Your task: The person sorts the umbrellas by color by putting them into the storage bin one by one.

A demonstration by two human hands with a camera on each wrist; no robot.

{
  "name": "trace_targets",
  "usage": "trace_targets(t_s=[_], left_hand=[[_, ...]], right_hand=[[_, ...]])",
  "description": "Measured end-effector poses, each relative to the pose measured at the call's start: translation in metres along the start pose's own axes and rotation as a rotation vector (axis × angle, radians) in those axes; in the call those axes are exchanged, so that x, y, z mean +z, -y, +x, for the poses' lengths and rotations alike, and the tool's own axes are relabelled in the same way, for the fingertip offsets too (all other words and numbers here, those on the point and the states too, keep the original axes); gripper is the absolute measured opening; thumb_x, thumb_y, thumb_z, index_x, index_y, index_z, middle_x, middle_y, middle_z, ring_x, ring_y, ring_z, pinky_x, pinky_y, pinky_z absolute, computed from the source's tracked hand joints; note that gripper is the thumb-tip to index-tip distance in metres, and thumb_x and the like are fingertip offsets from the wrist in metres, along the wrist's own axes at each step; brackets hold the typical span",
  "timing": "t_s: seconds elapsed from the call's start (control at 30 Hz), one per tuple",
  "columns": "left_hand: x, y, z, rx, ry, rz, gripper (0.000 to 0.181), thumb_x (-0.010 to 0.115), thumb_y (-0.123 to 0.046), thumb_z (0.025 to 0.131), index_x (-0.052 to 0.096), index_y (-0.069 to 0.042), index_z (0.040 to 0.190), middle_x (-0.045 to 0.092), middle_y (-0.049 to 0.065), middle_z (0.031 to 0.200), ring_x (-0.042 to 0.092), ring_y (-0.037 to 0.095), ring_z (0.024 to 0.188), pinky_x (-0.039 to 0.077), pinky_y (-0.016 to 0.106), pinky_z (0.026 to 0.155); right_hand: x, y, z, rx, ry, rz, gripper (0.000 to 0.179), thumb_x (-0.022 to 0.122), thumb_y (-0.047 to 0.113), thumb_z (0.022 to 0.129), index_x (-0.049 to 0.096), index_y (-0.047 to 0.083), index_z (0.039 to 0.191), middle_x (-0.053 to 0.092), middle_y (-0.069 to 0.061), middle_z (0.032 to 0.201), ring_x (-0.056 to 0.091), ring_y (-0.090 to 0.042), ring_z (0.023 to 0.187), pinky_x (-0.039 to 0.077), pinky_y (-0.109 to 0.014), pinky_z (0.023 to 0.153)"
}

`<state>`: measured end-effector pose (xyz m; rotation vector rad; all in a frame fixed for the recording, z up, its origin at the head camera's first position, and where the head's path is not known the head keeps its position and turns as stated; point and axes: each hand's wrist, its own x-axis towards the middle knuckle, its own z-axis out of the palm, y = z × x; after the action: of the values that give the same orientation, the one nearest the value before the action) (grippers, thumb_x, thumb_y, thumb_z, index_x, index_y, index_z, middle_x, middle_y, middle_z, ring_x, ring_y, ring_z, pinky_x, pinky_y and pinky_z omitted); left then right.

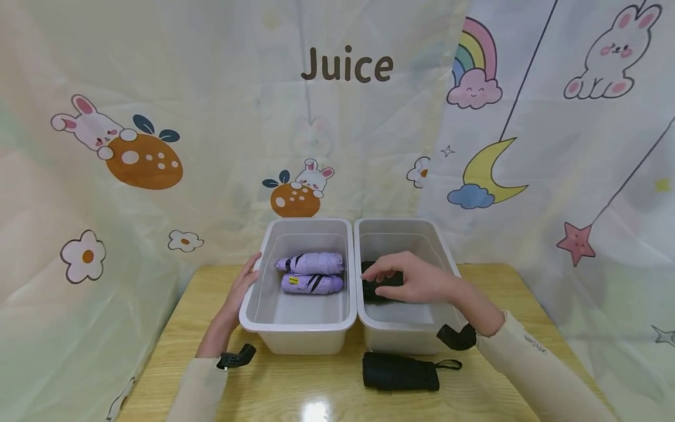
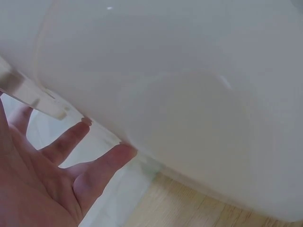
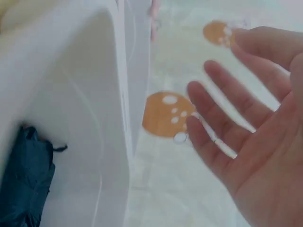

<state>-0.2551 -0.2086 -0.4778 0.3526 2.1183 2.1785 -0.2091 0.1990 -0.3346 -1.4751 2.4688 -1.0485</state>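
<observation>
Two folded purple umbrellas, one (image 1: 319, 263) behind the other (image 1: 300, 285), lie in the left white bin (image 1: 297, 327). My left hand (image 1: 237, 298) rests its fingertips against that bin's outer left side; the left wrist view shows the fingers (image 2: 106, 170) spread along the bin's edge. Over the right white bin (image 1: 403, 326) hovers my right hand (image 1: 416, 278), fingers apart and nothing in them. Below it a dark folded umbrella (image 3: 26, 182) lies in the bin, partly hidden by the hand in the head view. Another folded black umbrella (image 1: 399, 373) with a wrist loop lies on the table.
Both bins stand side by side on a wooden table (image 1: 274, 387), rims close together. Behind them hangs a printed cloth (image 1: 221, 146) with rabbits, oranges and the word Juice. The loose black umbrella lies just in front of the right bin.
</observation>
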Motion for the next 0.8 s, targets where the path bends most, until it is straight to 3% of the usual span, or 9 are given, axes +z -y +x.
trace_targets(t_s=[0.13,0.37,0.53,0.67,0.8], left_hand=[[-0.001,0.000,0.001,0.006,0.014,0.003,0.052,0.033,-0.029,0.107,0.019,-0.019,0.156,0.026,0.019,0.154,0.040,0.040,0.128,0.042,0.053,0.096],[-0.006,-0.003,0.002,0.030,0.004,0.026,0.052,0.035,-0.031,0.107,0.020,-0.020,0.156,0.028,0.018,0.153,0.040,0.042,0.127,0.044,0.053,0.094],[-0.005,-0.001,0.003,0.020,0.021,0.014,0.052,0.034,-0.030,0.107,0.019,-0.020,0.156,0.026,0.018,0.154,0.040,0.040,0.128,0.043,0.053,0.095],[-0.003,0.001,0.002,0.018,0.028,0.009,0.052,0.034,-0.029,0.107,0.019,-0.019,0.156,0.026,0.018,0.154,0.043,0.035,0.127,0.043,0.051,0.095],[-0.003,0.002,0.000,0.032,0.031,0.009,0.052,0.033,-0.029,0.107,0.019,-0.019,0.156,0.026,0.018,0.154,0.044,0.034,0.126,0.044,0.050,0.094]], right_hand=[[0.017,0.019,-0.013,-0.133,-0.024,-0.051,0.030,0.070,0.009,0.090,0.067,0.016,0.119,0.065,0.005,0.112,0.062,-0.009,0.097,0.052,-0.031,0.082],[0.052,0.037,-0.029,-0.038,0.089,-0.288,0.026,0.066,0.027,0.093,0.067,0.028,0.119,0.061,0.015,0.113,0.056,-0.003,0.103,0.049,-0.029,0.087],[0.085,0.036,-0.040,-0.121,0.161,-0.489,0.026,0.072,0.030,0.087,0.068,0.028,0.113,0.060,0.016,0.099,0.055,-0.002,0.089,0.045,-0.023,0.077],[0.107,0.036,-0.053,-0.158,0.259,-0.507,0.031,0.072,0.028,0.087,0.066,0.027,0.117,0.059,0.013,0.102,0.052,-0.002,0.087,0.043,-0.018,0.073],[0.121,0.020,-0.064,-0.091,0.342,-0.424,0.042,0.072,0.025,0.087,0.061,0.027,0.127,0.057,0.011,0.112,0.053,-0.003,0.092,0.045,-0.017,0.075]])
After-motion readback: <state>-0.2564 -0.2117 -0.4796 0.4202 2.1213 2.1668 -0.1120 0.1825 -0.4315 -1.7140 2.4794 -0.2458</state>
